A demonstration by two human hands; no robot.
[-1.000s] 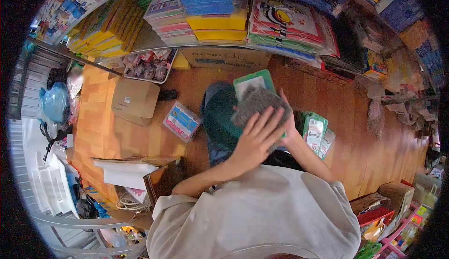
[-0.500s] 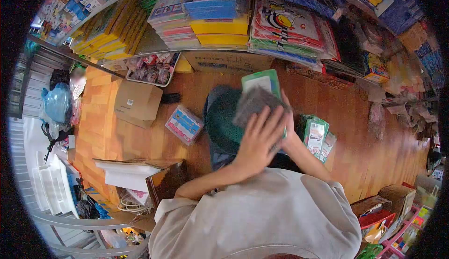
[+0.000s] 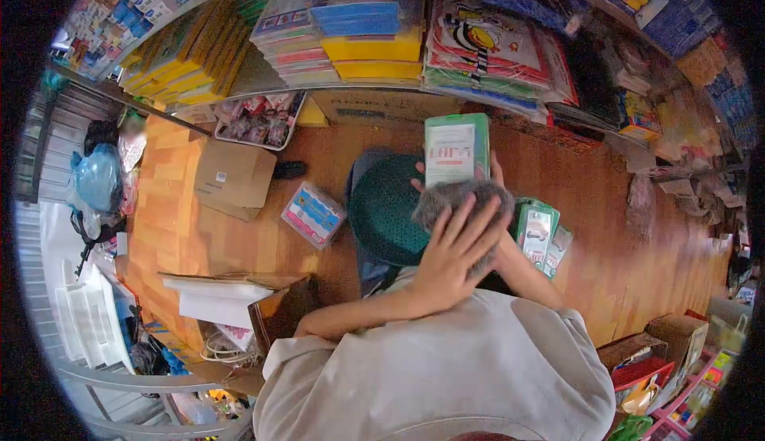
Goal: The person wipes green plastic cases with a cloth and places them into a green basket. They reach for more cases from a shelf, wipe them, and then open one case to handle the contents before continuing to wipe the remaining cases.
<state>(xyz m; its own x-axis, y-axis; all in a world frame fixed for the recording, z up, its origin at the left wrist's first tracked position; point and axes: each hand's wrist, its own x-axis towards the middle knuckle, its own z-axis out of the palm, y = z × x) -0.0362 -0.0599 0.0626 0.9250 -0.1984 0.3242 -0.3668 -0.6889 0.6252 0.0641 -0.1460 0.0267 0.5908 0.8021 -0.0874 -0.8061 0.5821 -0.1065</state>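
Note:
My right hand [image 3: 497, 172] grips a green box with a white label and red lettering [image 3: 457, 148], tilted up in front of me. Fingertips show at both sides of the box, while the palm is hidden. Over the box's near end my left hand [image 3: 458, 254] presses a grey fuzzy cloth [image 3: 446, 196], its fingers spread across the cloth. Below them is a dark green round stool seat [image 3: 386, 210]. Similar green and white boxes [image 3: 535, 230] lie on the floor to the right of my hands.
A clear box with blue and pink print [image 3: 314, 215] and a cardboard box [image 3: 234, 176] sit on the wooden floor at left. An open carton [image 3: 279, 313] stands near my left elbow. Ahead, a shelf holds stacked packs and folders [image 3: 374, 47]; a tray [image 3: 263, 140] sits beneath it.
The green box has turned more upright and its label now faces me. The grey cloth has slid down and right to the box's near end, with my left hand following it.

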